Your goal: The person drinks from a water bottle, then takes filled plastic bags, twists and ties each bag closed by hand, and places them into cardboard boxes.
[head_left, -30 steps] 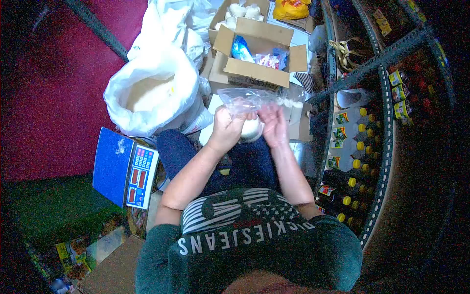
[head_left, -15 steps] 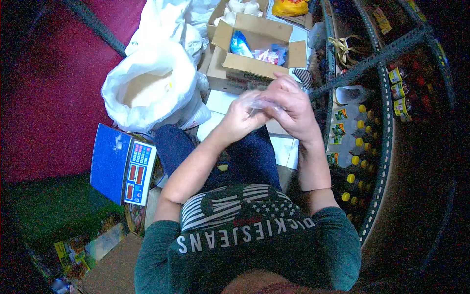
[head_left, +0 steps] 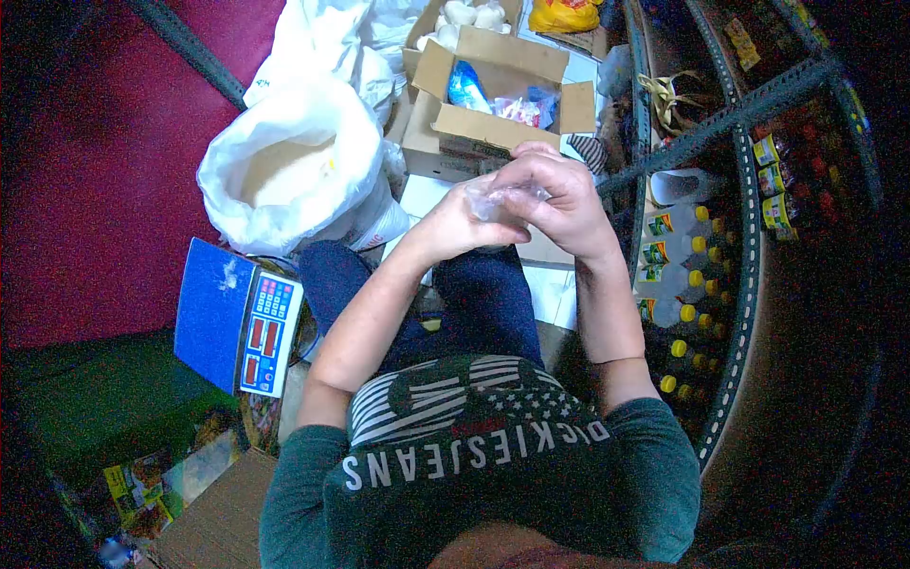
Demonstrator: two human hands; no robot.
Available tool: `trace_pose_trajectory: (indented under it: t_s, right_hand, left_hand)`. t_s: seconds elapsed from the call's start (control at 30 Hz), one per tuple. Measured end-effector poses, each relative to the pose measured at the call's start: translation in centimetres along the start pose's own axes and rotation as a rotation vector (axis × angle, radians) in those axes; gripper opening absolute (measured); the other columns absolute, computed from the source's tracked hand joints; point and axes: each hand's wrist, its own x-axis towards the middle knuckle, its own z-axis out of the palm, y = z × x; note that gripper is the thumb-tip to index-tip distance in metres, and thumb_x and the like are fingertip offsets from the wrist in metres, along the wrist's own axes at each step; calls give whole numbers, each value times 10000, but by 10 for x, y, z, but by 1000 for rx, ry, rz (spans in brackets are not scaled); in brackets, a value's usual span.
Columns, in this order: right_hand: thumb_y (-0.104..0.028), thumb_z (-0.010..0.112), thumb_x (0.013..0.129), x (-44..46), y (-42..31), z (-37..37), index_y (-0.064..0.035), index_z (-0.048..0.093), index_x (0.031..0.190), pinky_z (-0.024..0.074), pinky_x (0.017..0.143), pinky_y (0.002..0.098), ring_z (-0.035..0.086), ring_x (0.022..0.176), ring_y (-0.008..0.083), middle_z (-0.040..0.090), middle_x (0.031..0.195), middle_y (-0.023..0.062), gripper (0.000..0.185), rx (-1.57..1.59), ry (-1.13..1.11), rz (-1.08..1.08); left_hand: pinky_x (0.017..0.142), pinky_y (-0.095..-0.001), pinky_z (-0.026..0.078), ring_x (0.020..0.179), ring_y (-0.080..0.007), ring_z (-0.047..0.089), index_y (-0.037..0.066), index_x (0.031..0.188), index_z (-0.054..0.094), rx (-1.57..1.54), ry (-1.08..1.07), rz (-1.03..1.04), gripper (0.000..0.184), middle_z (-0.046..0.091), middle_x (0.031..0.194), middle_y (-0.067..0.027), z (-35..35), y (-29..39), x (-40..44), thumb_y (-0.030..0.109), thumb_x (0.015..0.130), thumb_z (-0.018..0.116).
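Note:
Both hands meet over my knees around a small clear plastic bag (head_left: 485, 202). My left hand (head_left: 453, 228) is closed round the lower part of the bag, its thumb pointing right. From the right, my right hand (head_left: 561, 201) pinches the top of the bag between bent fingers and thumb. The bag is crumpled and see-through; whether anything is inside I cannot tell. Just beyond the hands stands an open cardboard box (head_left: 464, 123) holding a blue packet (head_left: 466, 87) and other plastic packets (head_left: 523, 108).
At the left, a large white sack (head_left: 227, 175) of pale grains stands open. A blue weighing scale (head_left: 213, 318) with red displays sits below it. On the right, a metal rack (head_left: 730, 119) holds yellow-capped bottles (head_left: 697, 245). A yellow bag (head_left: 564, 14) lies at the back.
My hands have shifted slightly, and the left fingers now sit lower with the thumb lying out to the right. More of the plastic bag shows between the hands. Nothing else has moved.

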Motion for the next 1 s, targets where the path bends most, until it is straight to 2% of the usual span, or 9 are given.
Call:
trace_pose_trajectory:
  t_s: [0.07,0.17,0.2,0.33,0.4,0.47,0.7,0.87,1.0]
  right_hand:
    - [-163,627,756,1,1,0,-20,621,819,444,750,323,591,745,213,632,805,98,157,-3,-27,57]
    - [-152,638,750,-2,9,7,-5,610,820,459,717,286,599,757,184,627,815,100,166,-3,-52,184]
    - [-146,640,749,-5,8,9,0,608,826,463,707,279,601,763,178,626,821,99,168,12,-36,204]
    - [-120,622,785,-13,20,5,5,616,861,478,702,286,608,782,169,630,842,93,147,30,48,199]
    - [-111,604,820,-16,28,-1,4,618,898,474,714,277,597,789,149,629,848,74,140,67,52,215]
    - [-116,604,828,-22,34,-2,2,610,913,464,729,263,585,799,133,623,852,54,145,290,111,374]
    - [-102,608,827,-32,57,17,-41,591,873,395,643,203,500,720,64,579,811,-8,78,606,325,498]
    - [-97,583,842,-46,73,18,-35,600,929,423,653,219,525,741,75,605,850,10,108,555,340,510]
    - [-91,569,847,-54,68,19,-39,608,930,415,639,210,516,732,68,602,848,1,105,617,335,578]
  left_hand:
    - [790,-304,445,883,-144,554,4,980,558,122,-33,-33,344,600,933,-100,3,0,8,140,692,687]
    - [759,-324,452,867,-158,558,-2,971,540,299,81,23,296,597,922,-126,16,-29,16,134,724,630]
    - [746,-339,457,856,-184,560,-3,963,539,176,141,140,237,600,905,-115,20,-34,17,117,762,575]
    - [775,-303,452,869,-138,556,34,1018,583,-78,89,-85,235,613,936,-59,17,-41,15,169,826,599]
    - [779,-280,447,871,-115,549,38,1038,597,-128,70,-102,254,612,952,-44,10,-41,14,183,831,614]
    - [784,-253,437,869,-97,543,31,1033,621,-157,67,-166,251,611,959,-19,2,-42,11,177,828,630]
    - [798,-269,422,891,-147,538,4,994,614,-36,99,-14,247,580,963,-73,-6,-52,8,196,840,602]
    - [815,-294,414,915,-200,540,-20,966,597,151,164,94,240,567,968,-116,-6,-50,8,190,854,561]
    - [811,-310,417,914,-223,546,-19,933,595,119,201,123,211,566,959,-126,-4,-58,8,170,850,553]
